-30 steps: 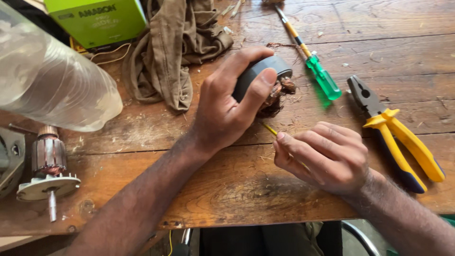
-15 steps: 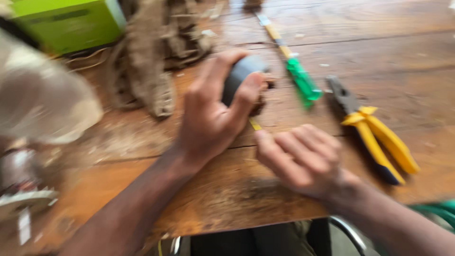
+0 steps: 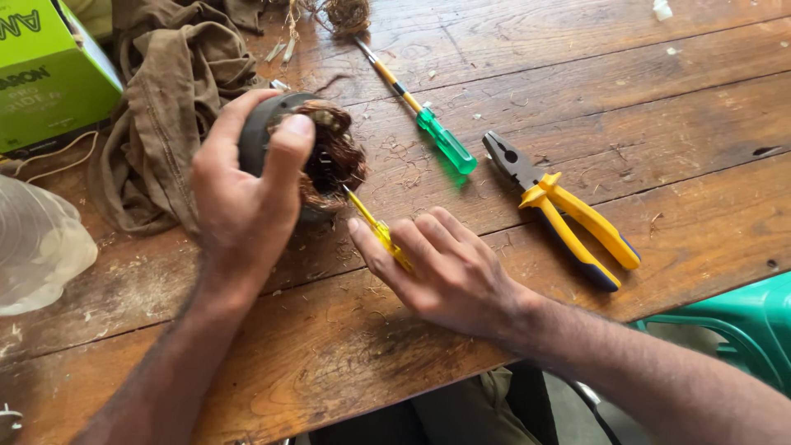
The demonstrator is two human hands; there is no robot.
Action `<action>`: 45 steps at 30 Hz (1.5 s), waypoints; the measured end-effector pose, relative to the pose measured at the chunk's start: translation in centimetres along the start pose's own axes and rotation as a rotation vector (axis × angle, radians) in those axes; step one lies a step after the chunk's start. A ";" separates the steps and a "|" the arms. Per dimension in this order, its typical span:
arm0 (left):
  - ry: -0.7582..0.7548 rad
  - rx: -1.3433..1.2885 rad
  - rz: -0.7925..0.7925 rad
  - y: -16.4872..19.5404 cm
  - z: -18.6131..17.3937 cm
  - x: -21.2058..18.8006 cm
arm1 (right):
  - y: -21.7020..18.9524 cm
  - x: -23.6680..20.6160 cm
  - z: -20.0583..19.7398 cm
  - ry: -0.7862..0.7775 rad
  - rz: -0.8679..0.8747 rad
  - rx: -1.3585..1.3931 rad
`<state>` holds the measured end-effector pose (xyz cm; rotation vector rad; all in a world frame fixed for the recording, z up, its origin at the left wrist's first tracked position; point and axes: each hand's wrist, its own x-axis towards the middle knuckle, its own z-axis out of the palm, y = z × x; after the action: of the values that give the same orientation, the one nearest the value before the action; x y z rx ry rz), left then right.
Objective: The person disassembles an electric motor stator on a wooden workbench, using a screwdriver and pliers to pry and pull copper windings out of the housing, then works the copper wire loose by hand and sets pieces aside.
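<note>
A worn wooden table [image 3: 577, 74] fills the view, its near edge running along the bottom. A brown cloth [image 3: 161, 99] lies crumpled toward the far left corner, with a green box [image 3: 45, 78] just beside it at the left edge and a clear plastic bottle [image 3: 37, 247] further along that edge, nearer the person. The left hand [image 3: 243, 210] is wrapped around a dark motor part [image 3: 264, 132] stuffed with tangled copper wire [image 3: 334, 156] — held tilted just above the tabletop, left of centre, thumb over its top. The right hand [image 3: 449, 276] rests on the table near the front edge, fingers closed in a narrow pinch on a thin yellow screwdriver [image 3: 375, 224] whose tip reaches into the copper wire. Right of centre lie yellow-handled pliers [image 3: 568, 214], and just beside them, further from the person, a green-handled screwdriver [image 3: 428, 124] — both lying untouched, well apart from either hand. A clump of wire scraps [image 3: 346, 15] sits at the far edge.
</note>
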<state>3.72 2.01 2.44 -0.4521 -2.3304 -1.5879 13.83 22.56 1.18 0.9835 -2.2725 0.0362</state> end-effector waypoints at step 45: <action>-0.093 -0.158 0.117 -1.5 -1.7 1.3 | -0.2 0.9 1.5 -0.007 0.600 0.532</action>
<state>1.98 0.07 2.27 -0.6991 -2.2063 -1.7356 12.68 21.46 0.44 0.4958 -2.5368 0.9278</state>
